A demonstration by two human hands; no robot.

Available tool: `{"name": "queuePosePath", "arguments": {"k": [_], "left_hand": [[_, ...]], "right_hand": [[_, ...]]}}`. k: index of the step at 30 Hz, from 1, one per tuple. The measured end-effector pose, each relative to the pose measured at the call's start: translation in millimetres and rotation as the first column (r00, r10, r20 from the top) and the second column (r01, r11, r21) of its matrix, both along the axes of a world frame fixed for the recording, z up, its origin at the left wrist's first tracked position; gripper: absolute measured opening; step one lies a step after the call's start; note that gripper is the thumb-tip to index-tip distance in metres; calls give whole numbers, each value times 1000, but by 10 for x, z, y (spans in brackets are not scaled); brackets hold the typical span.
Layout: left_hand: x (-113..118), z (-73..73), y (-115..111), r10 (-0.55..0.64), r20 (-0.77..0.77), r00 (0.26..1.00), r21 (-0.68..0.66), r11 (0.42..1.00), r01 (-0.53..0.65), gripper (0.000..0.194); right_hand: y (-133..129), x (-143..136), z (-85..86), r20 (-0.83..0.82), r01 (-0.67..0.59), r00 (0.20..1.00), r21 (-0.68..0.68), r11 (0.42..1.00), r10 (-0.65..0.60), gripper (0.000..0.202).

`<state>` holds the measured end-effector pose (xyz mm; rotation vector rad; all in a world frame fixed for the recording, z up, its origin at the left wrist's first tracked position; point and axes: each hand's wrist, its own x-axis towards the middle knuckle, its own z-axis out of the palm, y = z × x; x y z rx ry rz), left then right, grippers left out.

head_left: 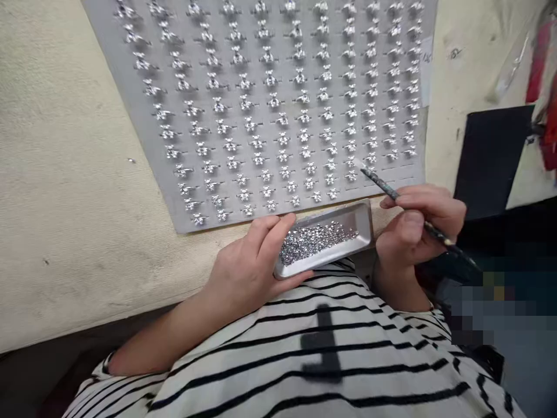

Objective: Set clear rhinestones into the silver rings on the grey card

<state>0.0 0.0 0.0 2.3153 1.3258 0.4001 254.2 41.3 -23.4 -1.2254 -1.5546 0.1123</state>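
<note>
My left hand (pixel 248 261) is closed around the left end of a small metal tray (pixel 363 223), tilted at the table's front edge. Loose sparkling stones (pixel 311 241) lie inside it. My right hand (pixel 418 226) pinches a thin, dark, paint-specked brush (pixel 383 184). Its pale tip is over the lower right part of a grey board (pixel 183 217), close to a silvery ring (pixel 351 175). Rows of similar rings stand in slits across the board. Near the board's lower right corner some slits show no ring.
The board rests on a cream table (pixel 65 174), with one tiny shiny piece (pixel 131 160) lying left of it. A dark flat panel (pixel 491 157) is at the right, with red items (pixel 550 128) and a clear plastic piece (pixel 511 72) beyond it. My striped shirt is close below the tray.
</note>
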Motion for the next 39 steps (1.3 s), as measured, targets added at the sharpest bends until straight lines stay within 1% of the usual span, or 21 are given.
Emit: {"name": "queuePosePath", "arguments": {"k": [4, 8, 13, 16, 19, 24, 32, 39], "left_hand": [[-7, 4, 6, 1, -3, 1000, -6, 1000, -2, 83], [-12, 11, 3, 5, 0, 1000, -11, 1000, -5, 85], [-12, 8, 13, -1, 8, 1000, -12, 1000, 1, 83], [-15, 5, 13, 0, 11, 1000, -13, 1000, 0, 84], [-15, 4, 5, 5, 6, 1000, -14, 1000, -5, 84], [-8, 0, -2, 5, 5, 1000, -10, 1000, -5, 83], [-23, -1, 5, 0, 14, 1000, -16, 1000, 0, 84], [-22, -14, -13, 7, 25, 1000, -22, 1000, -7, 84]], "right_hand": [[-5, 16, 22, 47, -14, 999, -25, 1000, 15, 13], [-11, 17, 29, 55, 10, 998, -54, 998, -7, 13], [3, 13, 16, 38, 4, 999, -5, 1000, -4, 13], [11, 4, 18, 12, 24, 1000, 17, 1000, -24, 13], [5, -3, 31, 7, 41, 999, -6, 999, -41, 12], [-16, -4, 54, 33, 27, 999, -70, 997, -25, 13], [-3, -17, 51, 10, 26, 1000, -41, 999, -25, 13], [-14, -12, 50, 31, 19, 999, -59, 998, -17, 14]]}}
